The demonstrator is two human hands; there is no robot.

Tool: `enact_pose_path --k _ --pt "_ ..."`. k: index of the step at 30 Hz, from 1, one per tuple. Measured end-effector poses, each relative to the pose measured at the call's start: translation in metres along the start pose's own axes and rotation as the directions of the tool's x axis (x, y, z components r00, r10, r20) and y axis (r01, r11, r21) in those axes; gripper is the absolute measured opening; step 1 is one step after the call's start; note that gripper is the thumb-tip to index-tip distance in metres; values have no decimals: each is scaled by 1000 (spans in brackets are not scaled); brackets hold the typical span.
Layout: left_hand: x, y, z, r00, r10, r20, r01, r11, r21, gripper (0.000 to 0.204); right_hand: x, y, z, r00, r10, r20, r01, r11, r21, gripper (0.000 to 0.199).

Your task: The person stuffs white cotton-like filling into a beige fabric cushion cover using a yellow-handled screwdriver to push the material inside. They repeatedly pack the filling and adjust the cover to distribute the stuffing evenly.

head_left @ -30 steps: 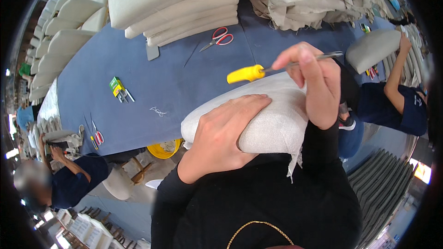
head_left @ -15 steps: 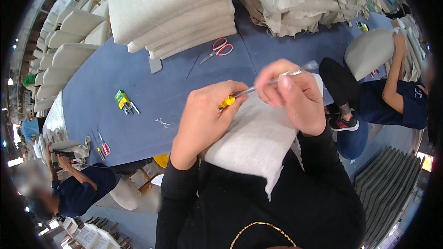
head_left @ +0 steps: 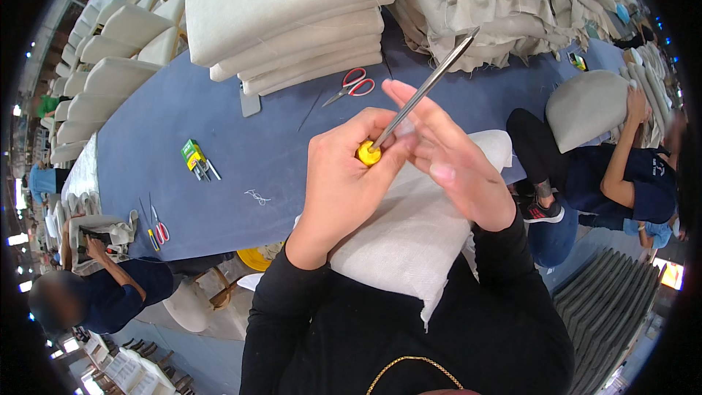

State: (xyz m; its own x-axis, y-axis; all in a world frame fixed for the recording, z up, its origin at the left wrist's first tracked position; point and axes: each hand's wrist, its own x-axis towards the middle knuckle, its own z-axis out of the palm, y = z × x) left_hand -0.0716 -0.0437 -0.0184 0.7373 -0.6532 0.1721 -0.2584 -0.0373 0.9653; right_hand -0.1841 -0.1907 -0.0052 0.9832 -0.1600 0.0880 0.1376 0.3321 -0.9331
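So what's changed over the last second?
The left hand went from the cushion to the yellow handle of the tool, and now grips it. The right hand let go of the shaft and opened beside it. The shaft swung from pointing right to up and right. Unchanged: scissors and cushion stack on the table.

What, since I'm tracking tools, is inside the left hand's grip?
The left hand holds a tool's yellow handle; its front end shows, with the metal shaft sticking out. The rest is covered by the hand.
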Motion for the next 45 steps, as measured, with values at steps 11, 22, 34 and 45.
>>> enact_pose_path --k 11,22,34,45 --pt "50 -49 -3 995 26 -93 -8 982 189 17 -41 -7 -11 992 -101 -75 71 943 -326 61" --pt "62 14 -12 916 -45 399 38 999 25 16 -14 16 -38 934 -64 -351 -20 972 -232 42" --pt "72 -6 15 910 -8 415 6 1000 5 20 -2 34 -54 869 -129 -478 -2 964 -264 21" --pt "106 -26 18 899 -113 422 193 969 -152 16 -4 64 -139 696 -56 -716 53 998 -27 35"
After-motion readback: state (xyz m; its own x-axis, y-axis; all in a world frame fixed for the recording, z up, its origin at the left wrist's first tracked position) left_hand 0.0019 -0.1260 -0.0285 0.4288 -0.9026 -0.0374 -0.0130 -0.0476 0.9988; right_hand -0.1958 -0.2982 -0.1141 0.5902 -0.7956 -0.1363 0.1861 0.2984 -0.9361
